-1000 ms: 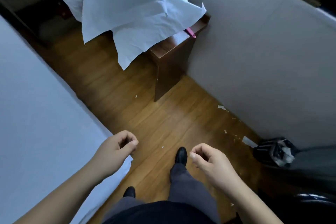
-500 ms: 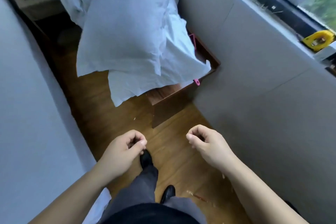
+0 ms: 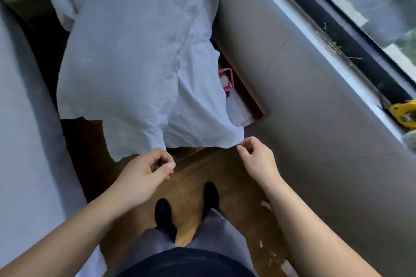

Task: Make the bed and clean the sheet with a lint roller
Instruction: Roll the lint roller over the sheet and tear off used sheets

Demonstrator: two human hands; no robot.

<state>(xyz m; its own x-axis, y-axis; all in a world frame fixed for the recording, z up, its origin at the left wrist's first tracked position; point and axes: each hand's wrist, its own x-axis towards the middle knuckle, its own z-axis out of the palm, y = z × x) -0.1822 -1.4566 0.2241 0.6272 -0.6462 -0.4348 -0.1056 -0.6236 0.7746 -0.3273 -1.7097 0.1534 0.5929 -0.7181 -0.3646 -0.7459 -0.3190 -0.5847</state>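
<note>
1. Narrow aisle: wood floor [image 3: 198,177] between the bed [image 3: 24,141] on the left and a grey padded wall panel [image 3: 315,108] under a window on the right.
2. Left hand [image 3: 144,175]: fingers curled loosely, thumb near forefinger, holding nothing; just below the hanging corner of the white linen.
3. Right hand [image 3: 256,159]: fingers bent, fingertips drawn together, empty, right at the lower right corner of the linen; contact cannot be told.
4. Pillows [image 3: 139,63]: white, creased cotton, soft and slack, piled on a dark wooden surface [image 3: 245,87] ahead, corners drooping over its near edge.
5. Lint roller [image 3: 226,80]: pink frame with a pale roll, lying on that surface beside the pile, partly hidden by the linen.
6. Bed sheet: plain pale, smooth, looks flat along the visible edge.
7. Step, as judged: reaching for the linen pile, early bed-making. Next move calls for a two-handed pinch of the corners, lifting clear without dragging the roller off.
8. Floor: pale scraps [image 3: 265,204] scattered near the wall.
</note>
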